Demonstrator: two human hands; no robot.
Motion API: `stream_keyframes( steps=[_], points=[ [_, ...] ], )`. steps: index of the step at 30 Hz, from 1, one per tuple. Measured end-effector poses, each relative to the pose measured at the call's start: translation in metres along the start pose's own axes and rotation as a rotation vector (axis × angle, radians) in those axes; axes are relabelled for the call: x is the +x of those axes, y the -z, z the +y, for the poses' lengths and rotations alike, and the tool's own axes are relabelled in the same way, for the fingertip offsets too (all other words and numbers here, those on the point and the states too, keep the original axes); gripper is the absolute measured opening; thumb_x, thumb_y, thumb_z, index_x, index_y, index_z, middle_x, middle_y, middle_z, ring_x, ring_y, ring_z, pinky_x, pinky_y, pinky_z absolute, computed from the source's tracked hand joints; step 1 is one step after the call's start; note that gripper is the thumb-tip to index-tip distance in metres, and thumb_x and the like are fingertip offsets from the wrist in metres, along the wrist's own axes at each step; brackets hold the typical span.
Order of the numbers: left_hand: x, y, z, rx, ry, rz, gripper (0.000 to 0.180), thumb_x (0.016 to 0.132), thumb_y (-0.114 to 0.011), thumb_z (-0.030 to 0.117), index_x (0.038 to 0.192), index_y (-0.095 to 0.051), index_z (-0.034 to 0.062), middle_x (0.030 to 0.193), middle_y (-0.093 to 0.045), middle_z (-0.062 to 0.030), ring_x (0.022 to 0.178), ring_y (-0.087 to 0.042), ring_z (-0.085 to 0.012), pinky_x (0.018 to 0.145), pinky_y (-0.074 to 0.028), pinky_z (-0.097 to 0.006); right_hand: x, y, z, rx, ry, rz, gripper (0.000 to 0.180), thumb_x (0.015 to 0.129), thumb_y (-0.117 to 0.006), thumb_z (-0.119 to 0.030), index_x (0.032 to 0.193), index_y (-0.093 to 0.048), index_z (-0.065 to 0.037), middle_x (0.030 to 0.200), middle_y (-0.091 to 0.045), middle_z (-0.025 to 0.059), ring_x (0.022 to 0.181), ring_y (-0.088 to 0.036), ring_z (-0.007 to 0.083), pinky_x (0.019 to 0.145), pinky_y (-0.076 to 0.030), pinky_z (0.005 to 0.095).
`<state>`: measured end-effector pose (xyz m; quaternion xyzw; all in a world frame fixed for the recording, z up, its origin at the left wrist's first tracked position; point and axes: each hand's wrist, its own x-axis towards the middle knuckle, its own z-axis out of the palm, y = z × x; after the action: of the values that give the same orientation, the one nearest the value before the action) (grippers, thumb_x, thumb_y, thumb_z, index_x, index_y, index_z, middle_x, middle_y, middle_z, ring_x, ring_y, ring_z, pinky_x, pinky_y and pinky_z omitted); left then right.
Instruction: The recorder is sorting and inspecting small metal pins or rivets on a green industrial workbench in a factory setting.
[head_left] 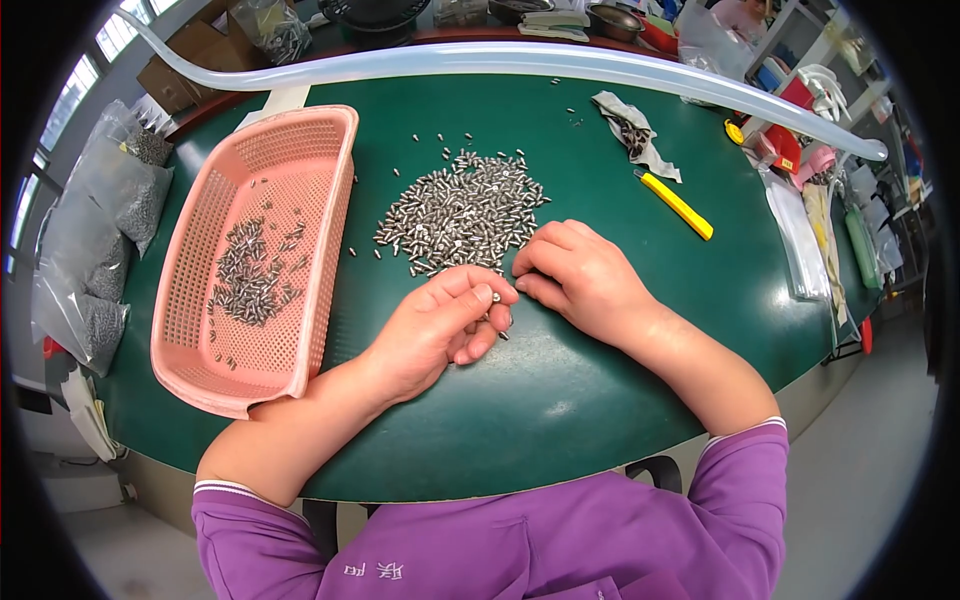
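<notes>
Pinching small metal pins (497,298), left hand (437,330) curled, right hand (580,277) loosely closed beside pile (462,212)

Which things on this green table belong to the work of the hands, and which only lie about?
In use:
- left hand, pinching small metal pins
- right hand
- pin pile
- pink basket with some pins

Lying about:
- yellow utility knife
- torn bag
- clear hose
</notes>
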<state>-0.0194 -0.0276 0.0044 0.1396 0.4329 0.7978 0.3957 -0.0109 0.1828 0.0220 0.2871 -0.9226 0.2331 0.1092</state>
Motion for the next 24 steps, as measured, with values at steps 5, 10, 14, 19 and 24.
stream_keyframes(
  steps=[5,10,14,19,24],
  points=[
    [0.001,0.001,-0.001,-0.062,-0.015,-0.004,0.018,0.094,-0.044,0.016,0.103,-0.052,0.0037,0.084,-0.055,-0.0050,0.058,-0.045,-0.0079,0.048,-0.033,-0.019,-0.003,-0.002,0.003,-0.045,-0.008,0.009,0.012,0.075,-0.063,-0.009,0.085,-0.056,-0.007,0.083,-0.052,0.0081,0.080,-0.053,0.0273,0.070,-0.045,0.0376],
    [0.002,0.000,-0.001,-0.048,-0.012,0.029,0.017,0.093,-0.044,0.015,0.103,-0.052,0.0037,0.085,-0.055,-0.0052,0.057,-0.045,-0.0081,0.047,-0.033,-0.019,-0.004,0.006,-0.002,-0.054,-0.037,-0.046,0.011,0.076,-0.061,-0.008,0.085,-0.055,-0.006,0.084,-0.053,0.0097,0.083,-0.053,0.0285,0.072,-0.045,0.0378],
    [0.002,0.000,0.000,-0.022,-0.008,0.034,0.016,0.093,-0.046,0.015,0.103,-0.051,0.0040,0.084,-0.055,-0.0048,0.057,-0.044,-0.0074,0.047,-0.033,-0.019,-0.003,0.003,0.001,-0.054,-0.031,0.002,0.015,0.074,-0.064,-0.004,0.089,-0.059,-0.006,0.083,-0.055,0.0080,0.076,-0.055,0.0252,0.067,-0.047,0.0344],
    [0.000,-0.003,0.000,0.027,-0.010,0.075,0.016,0.090,-0.052,0.011,0.105,-0.050,0.0047,0.082,-0.054,-0.0038,0.058,-0.043,-0.0054,0.048,-0.032,-0.018,0.002,0.009,-0.022,0.631,-0.247,0.003,0.006,0.083,-0.063,-0.004,0.088,-0.062,-0.006,0.086,-0.051,0.0009,0.074,-0.051,0.0076,0.064,-0.042,0.0212],
    [-0.001,-0.006,0.000,0.068,-0.006,0.065,0.018,0.089,-0.056,0.009,0.105,-0.050,0.0060,0.080,-0.053,-0.0024,0.058,-0.043,-0.0048,0.049,-0.032,-0.018,0.000,0.004,-0.015,0.787,-0.207,-0.045,0.008,0.084,-0.062,-0.005,0.091,-0.063,-0.007,0.090,-0.052,0.0002,0.074,-0.050,0.0071,0.066,-0.042,0.0205]
  ],
)
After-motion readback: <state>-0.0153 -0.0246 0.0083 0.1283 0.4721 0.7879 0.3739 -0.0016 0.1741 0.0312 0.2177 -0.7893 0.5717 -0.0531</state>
